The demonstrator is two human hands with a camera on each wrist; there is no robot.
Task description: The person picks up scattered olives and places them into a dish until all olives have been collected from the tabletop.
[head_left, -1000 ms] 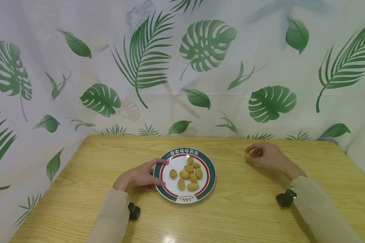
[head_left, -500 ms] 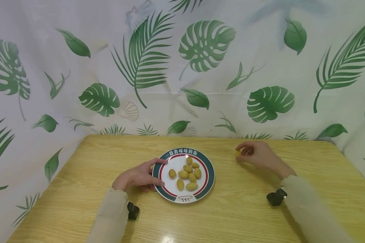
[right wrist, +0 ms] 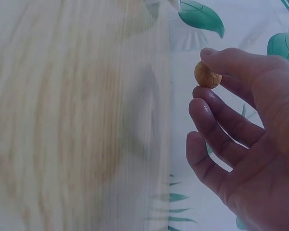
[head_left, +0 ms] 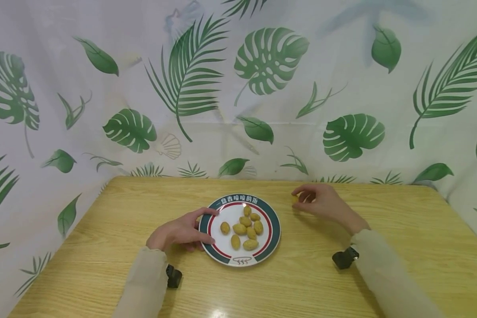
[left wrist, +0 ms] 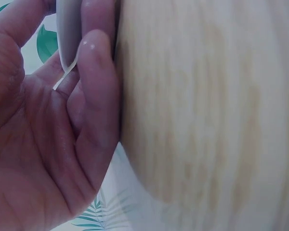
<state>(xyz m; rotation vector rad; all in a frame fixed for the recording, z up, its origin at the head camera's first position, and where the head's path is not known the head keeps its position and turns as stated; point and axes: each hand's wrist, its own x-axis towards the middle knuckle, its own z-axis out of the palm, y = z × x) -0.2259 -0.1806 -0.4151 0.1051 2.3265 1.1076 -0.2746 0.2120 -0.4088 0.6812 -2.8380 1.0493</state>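
Note:
My left hand [head_left: 181,230] grips the left rim of a round plate [head_left: 276,229], white with a dark green border and a red ring. In the left wrist view, the plate's edge [left wrist: 68,36] lies between the thumb and the fingers, some of which are under it. Several small yellow oval fruits [head_left: 240,229] lie on the plate. To the right of the plate, my right hand [head_left: 322,202] pinches one more yellow oval fruit [right wrist: 207,75] between thumb and fingertips, above the table. The other fingers of that hand are loosely bent.
The plate stands on a light wood-grain table [head_left: 302,278]. Behind the table and along its left side hangs a white curtain [head_left: 206,150] printed with green leaves. Each wrist wears a small black camera [head_left: 345,258].
My right hand has moved left toward the plate, with the yellow fruit still pinched in it. The left hand and the plate stay in place.

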